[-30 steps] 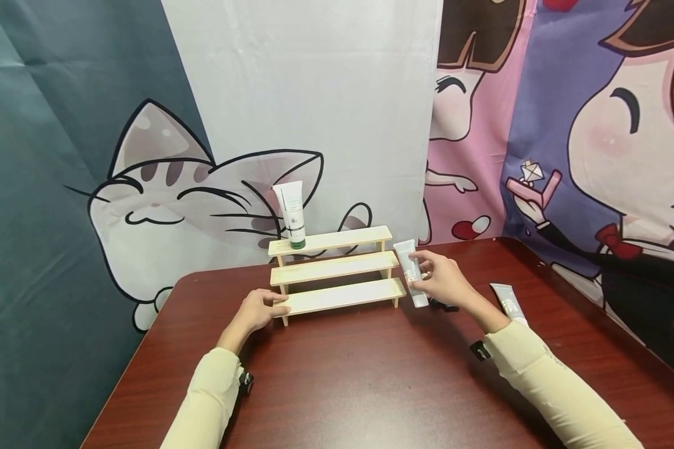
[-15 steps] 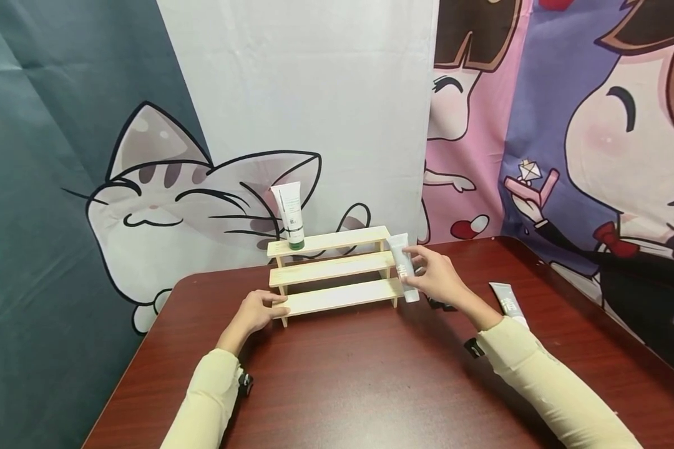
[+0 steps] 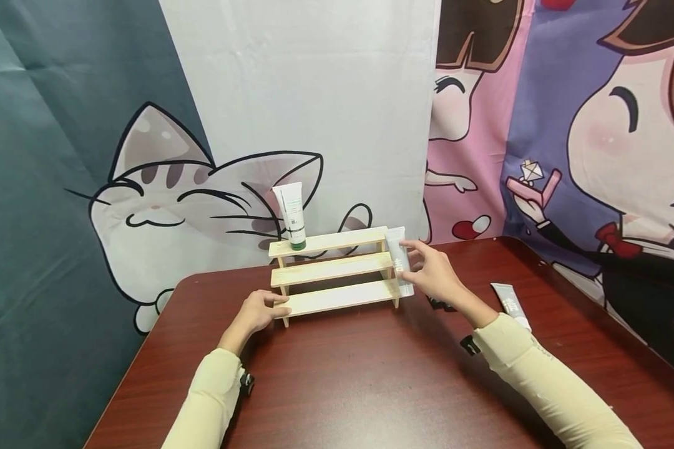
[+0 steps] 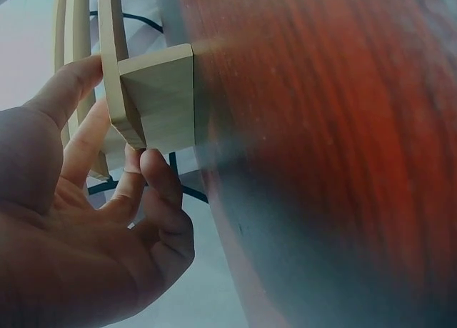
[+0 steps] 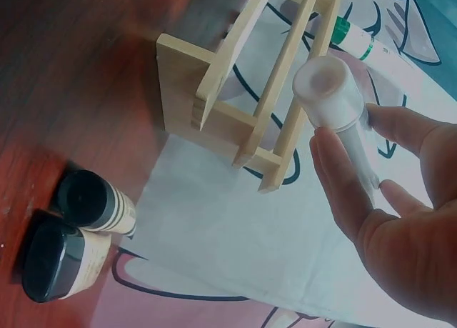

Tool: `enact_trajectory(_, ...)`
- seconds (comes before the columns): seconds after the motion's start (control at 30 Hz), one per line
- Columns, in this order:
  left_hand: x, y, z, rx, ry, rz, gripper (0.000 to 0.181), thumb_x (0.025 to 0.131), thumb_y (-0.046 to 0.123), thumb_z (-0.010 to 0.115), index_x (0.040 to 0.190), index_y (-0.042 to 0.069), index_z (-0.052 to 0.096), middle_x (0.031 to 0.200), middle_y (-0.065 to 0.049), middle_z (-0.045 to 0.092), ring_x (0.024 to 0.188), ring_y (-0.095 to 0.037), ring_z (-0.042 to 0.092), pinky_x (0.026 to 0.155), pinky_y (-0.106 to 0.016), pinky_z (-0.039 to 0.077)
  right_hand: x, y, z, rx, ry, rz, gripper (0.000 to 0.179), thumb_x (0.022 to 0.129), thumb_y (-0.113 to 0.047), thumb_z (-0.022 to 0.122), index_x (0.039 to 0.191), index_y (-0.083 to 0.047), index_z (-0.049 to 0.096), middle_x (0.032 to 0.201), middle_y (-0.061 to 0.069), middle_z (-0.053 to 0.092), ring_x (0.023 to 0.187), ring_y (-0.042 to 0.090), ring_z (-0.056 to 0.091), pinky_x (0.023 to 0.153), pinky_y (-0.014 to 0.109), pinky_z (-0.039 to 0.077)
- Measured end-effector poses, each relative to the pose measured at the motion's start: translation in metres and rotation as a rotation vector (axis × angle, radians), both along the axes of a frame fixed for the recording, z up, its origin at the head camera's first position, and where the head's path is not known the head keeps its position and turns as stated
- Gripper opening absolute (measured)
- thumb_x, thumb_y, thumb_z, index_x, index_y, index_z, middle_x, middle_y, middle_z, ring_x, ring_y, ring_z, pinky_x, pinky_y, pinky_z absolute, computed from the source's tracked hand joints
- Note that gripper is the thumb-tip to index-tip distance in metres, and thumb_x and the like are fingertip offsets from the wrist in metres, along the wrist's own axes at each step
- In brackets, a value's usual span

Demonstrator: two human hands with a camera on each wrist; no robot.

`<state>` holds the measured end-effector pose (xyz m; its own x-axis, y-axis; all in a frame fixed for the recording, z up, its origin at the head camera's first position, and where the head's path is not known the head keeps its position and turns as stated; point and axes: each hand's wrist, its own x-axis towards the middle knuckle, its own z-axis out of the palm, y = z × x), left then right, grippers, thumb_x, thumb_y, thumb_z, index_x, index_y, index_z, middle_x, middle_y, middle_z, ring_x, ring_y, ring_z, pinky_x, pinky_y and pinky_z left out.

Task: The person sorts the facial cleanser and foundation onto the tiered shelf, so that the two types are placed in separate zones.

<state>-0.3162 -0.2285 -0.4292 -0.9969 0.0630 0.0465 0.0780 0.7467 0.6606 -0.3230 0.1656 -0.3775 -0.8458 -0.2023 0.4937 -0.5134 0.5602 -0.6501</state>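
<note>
1. Pale wood is what the left hand [image 3: 256, 313] is set against: the left end of the three-step rack [image 3: 337, 269] is touched at its bottom step, with the thumb above the plank and the fingers [image 4: 161, 178] curled loosely under the side panel. Nothing is clamped hard, so a knock at the rack's far end could slide or twist the rack under that light hold.
2. At the rack's top-left corner, a white tube with a green cap [image 3: 292, 215] is stood cap-down. It looks tall for its base, so it is judged likely to topple if the rack is jolted.
3. At the rack's right end, a grey-white tube [image 3: 400, 260] is pinched between thumb and fingers of the right hand [image 3: 435, 277], cap downward, just beside the side panel. Its soft body could be squeezed askew, or its cap [image 5: 330, 88] could catch on a step edge.
4. Right of the rack, two dark-capped containers [image 5: 75, 231] are lying on the table [image 3: 371, 386]. Further right, another tube [image 3: 511, 304] is also lying there; both could be swept by the sleeve.
</note>
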Motion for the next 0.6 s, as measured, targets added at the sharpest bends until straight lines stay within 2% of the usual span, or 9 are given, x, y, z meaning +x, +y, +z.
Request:
enact_trajectory(0.27, 0.0, 0.001, 0.001, -0.007, 0.003, -0.009, 0.031, 0.082, 0.018, 0.082, 0.111, 0.009, 0.077, 0.127, -0.023, 0.061, 0.125, -0.043, 0.051, 0.105, -0.053, 0.041, 0.0, -0.006, 0.005, -0.011, 0.025, -0.022, 0.066, 0.075, -0.004, 0.085, 0.135, -0.007, 0.057, 0.1, 0.021, 0.071, 0.079, 0.03, 0.072, 0.071, 0.045, 0.06)
enact_trajectory(0.6, 0.002, 0.002, 0.001, 0.021, -0.01, 0.008, 0.03, 0.082, 0.016, 0.082, 0.111, 0.008, 0.077, 0.129, -0.024, 0.059, 0.126, -0.043, 0.05, 0.105, -0.053, 0.041, -0.002, -0.013, 0.009, -0.042, 0.08, 0.008, 0.066, 0.076, 0.0, 0.083, 0.136, -0.007, 0.056, 0.101, 0.021, 0.071, 0.078, 0.029, 0.073, 0.067, 0.042, 0.06)
